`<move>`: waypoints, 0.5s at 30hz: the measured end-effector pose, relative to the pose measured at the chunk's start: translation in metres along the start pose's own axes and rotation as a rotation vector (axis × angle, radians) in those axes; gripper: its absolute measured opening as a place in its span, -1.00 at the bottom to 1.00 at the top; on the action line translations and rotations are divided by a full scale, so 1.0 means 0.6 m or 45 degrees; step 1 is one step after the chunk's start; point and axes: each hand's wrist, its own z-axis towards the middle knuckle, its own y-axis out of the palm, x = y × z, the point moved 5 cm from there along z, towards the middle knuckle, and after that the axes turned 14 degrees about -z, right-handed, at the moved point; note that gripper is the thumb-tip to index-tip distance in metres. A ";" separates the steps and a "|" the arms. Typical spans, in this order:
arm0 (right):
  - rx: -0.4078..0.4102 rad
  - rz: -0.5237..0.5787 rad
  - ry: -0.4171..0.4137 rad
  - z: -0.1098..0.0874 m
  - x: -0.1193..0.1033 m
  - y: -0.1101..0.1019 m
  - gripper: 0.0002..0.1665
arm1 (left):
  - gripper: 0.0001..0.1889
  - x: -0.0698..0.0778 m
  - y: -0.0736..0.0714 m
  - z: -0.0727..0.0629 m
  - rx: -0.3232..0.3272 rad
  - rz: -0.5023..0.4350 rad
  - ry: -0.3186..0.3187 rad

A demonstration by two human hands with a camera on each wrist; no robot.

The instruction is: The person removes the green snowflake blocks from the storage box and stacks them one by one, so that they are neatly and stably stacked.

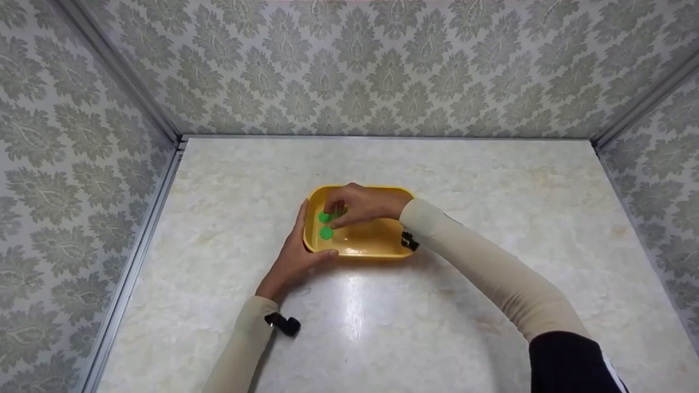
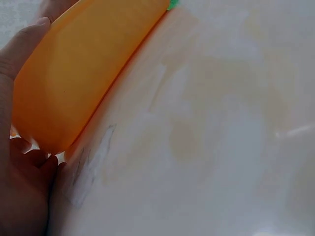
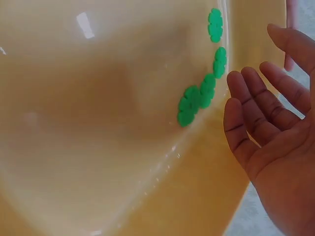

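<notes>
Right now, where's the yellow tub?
In the head view, the tub is near the middle of the table; the left grip holds its left end, and the right grip is over it, beside the green discs.

Yellow tray (image 1: 377,238) on pale marbled table (image 1: 491,185)

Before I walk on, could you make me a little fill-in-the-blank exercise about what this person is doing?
1. The small pieces in the tray are coloured ____.
2. The left hand grips the tray; the other hand, reaching inside, is the person's ____ one.
3. In the head view, the pieces lie toward the tray's ____ end.

Missing words: green; right; left.
</notes>
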 end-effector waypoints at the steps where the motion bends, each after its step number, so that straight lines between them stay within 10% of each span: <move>1: -0.003 0.008 -0.002 0.002 0.002 0.003 -0.61 | 0.40 0.000 0.000 0.000 -0.005 -0.005 -0.002; 15: -0.084 -0.077 -0.057 0.027 0.013 0.038 -0.63 | 0.40 -0.004 -0.002 -0.001 -0.004 0.017 -0.007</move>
